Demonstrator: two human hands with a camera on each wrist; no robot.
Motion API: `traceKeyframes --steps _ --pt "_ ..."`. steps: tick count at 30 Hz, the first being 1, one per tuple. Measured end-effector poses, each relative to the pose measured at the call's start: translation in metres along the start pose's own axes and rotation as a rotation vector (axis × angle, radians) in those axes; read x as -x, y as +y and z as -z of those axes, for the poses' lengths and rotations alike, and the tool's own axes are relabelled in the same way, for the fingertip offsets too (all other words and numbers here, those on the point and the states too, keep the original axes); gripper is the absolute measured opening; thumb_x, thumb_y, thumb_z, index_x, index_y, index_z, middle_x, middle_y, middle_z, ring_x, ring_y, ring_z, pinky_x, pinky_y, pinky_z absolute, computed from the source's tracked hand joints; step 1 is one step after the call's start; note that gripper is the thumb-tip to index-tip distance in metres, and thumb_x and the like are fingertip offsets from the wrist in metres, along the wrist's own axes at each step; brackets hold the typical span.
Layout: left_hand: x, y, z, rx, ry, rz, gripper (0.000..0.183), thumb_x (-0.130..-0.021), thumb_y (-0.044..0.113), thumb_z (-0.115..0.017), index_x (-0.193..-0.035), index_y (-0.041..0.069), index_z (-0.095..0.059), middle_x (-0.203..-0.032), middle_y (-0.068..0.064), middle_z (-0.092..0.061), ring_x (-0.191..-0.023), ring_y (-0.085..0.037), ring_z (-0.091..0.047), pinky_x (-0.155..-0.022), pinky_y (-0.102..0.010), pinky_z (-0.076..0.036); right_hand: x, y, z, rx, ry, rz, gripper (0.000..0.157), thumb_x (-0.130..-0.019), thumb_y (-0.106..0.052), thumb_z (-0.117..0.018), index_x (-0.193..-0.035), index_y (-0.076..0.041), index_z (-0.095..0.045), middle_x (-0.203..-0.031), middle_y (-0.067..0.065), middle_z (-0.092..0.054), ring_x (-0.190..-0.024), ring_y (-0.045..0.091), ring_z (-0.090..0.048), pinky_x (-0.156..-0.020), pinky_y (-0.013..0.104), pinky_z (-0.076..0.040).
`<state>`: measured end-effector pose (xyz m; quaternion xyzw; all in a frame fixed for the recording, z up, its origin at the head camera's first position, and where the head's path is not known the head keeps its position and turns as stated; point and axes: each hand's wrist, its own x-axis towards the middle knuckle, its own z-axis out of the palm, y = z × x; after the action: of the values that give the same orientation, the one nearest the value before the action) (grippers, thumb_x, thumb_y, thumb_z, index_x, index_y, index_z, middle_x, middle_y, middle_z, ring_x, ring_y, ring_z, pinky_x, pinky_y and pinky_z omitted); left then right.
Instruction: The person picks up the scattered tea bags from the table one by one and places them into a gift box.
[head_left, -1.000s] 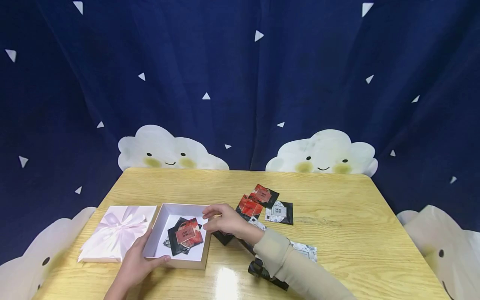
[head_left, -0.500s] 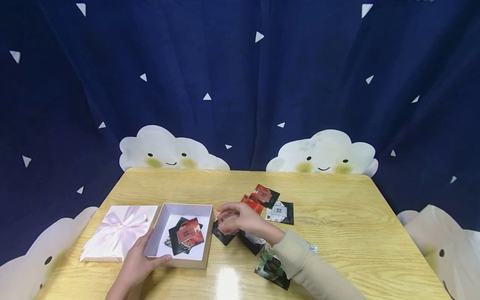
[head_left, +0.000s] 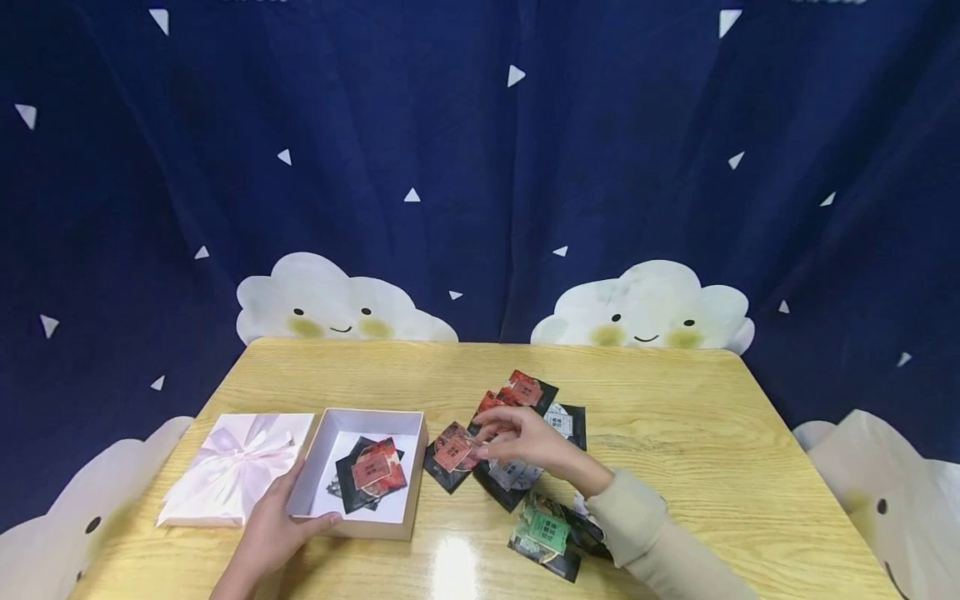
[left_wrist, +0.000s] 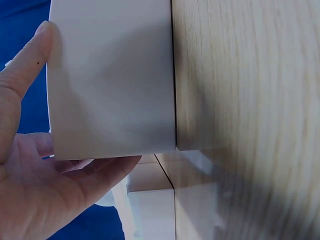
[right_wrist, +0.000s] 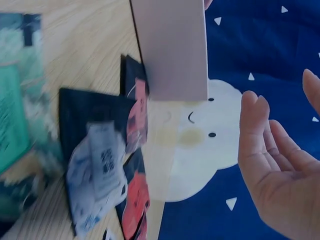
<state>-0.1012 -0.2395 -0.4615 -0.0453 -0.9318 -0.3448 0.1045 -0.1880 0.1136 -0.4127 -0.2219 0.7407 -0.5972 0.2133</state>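
Note:
My left hand (head_left: 272, 533) grips the near left corner of an open, pale square box (head_left: 375, 529), thumb on its front side and fingers along its left side. In the left wrist view the thumb reaches the rim of the box wall (left_wrist: 112, 80). Inside lie a few overlapping flat sachets, a red-and-black one (head_left: 378, 468) on top. My right hand (head_left: 528, 437) hovers over the sachets on the table, holding nothing, fingers loosely bent. Nearest to it are a pink-labelled sachet (head_left: 453, 452) and a white-and-black sachet (right_wrist: 102, 160).
Left of the box lies a white lid (head_left: 202, 500) with a pale ribbon bow. Red sachets (head_left: 525, 390) lie behind the right hand, and a green-labelled sachet (head_left: 547, 532) lies near the right forearm. A dark blue curtain (head_left: 480, 167) with cloud shapes hangs behind the table.
My right hand has moved away from the box's right rim, rightward across the pink-labelled sachet, to above the other sachets. The left hand and the box have stayed put.

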Motion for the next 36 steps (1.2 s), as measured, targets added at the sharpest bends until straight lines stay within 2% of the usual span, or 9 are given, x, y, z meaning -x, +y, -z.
traceKeyframes --steps 6,10,13,18,25,32,36 --pt "0.001 0.000 0.001 -0.011 -0.010 0.007 0.097 -0.060 0.027 -0.084 -0.129 -0.019 -0.033 -0.120 -0.041 -0.043 -0.107 -0.052 -0.045 -0.086 -0.058 -0.040 0.014 0.007 0.015 0.023 0.024 -0.001 0.045 -0.084 -0.010 -0.065 -0.124 0.003 -0.050 -0.104 0.023 -0.058 -0.072 0.016 -0.061 -0.065 0.045 -0.052" --pt "0.001 0.000 0.001 -0.012 -0.018 0.014 0.097 -0.061 0.027 -0.084 -0.129 -0.019 -0.032 -0.120 -0.041 -0.042 -0.108 -0.052 -0.044 -0.086 -0.059 -0.040 0.024 0.011 0.024 0.037 0.032 0.003 0.044 -0.084 -0.010 -0.065 -0.123 0.004 -0.050 -0.103 0.024 -0.058 -0.071 0.016 -0.060 -0.061 0.034 -0.052" --pt "0.001 0.000 0.001 -0.015 -0.018 0.014 0.098 -0.061 0.027 -0.084 -0.130 -0.019 -0.032 -0.120 -0.041 -0.042 -0.108 -0.052 -0.044 -0.086 -0.059 -0.040 0.031 0.014 0.030 0.062 0.042 0.009 0.044 -0.083 -0.010 -0.066 -0.121 0.005 -0.051 -0.098 0.020 -0.059 -0.069 0.015 -0.058 -0.058 0.028 -0.050" --pt "0.002 0.000 0.002 -0.019 -0.013 0.015 0.098 -0.060 0.027 -0.084 -0.130 -0.019 -0.033 -0.120 -0.041 -0.043 -0.108 -0.051 -0.045 -0.086 -0.058 -0.040 0.041 0.021 0.041 0.099 0.048 0.015 0.043 -0.082 -0.008 -0.067 -0.118 0.008 -0.052 -0.090 0.014 -0.060 -0.067 0.012 -0.057 -0.059 0.029 -0.049" --pt "0.002 0.001 0.003 -0.013 -0.018 0.025 0.099 -0.060 0.027 -0.084 -0.131 -0.018 -0.031 -0.122 -0.041 -0.041 -0.109 -0.052 -0.043 -0.087 -0.059 -0.039 0.052 0.031 0.055 0.109 0.028 0.026 0.043 -0.080 -0.002 -0.066 -0.116 0.014 -0.049 -0.086 0.019 -0.059 -0.064 0.010 -0.056 -0.057 0.026 -0.049" --pt "0.002 0.001 0.002 -0.015 -0.025 0.032 0.100 -0.061 0.029 -0.084 -0.132 -0.017 -0.031 -0.123 -0.041 -0.040 -0.110 -0.053 -0.042 -0.087 -0.060 -0.038 0.065 0.045 0.070 0.128 -0.005 0.014 0.045 -0.079 -0.001 -0.066 -0.116 0.016 -0.048 -0.081 0.011 -0.057 -0.062 0.008 -0.053 -0.055 0.023 -0.048" --pt "0.000 0.001 0.001 -0.003 -0.022 0.028 0.100 -0.061 0.028 -0.084 -0.132 -0.017 -0.031 -0.124 -0.040 -0.039 -0.110 -0.053 -0.041 -0.087 -0.060 -0.037 0.072 0.054 0.079 0.176 -0.008 0.005 0.047 -0.078 -0.004 -0.068 -0.117 0.015 -0.048 -0.081 0.017 -0.057 -0.062 0.008 -0.051 -0.057 0.024 -0.048"
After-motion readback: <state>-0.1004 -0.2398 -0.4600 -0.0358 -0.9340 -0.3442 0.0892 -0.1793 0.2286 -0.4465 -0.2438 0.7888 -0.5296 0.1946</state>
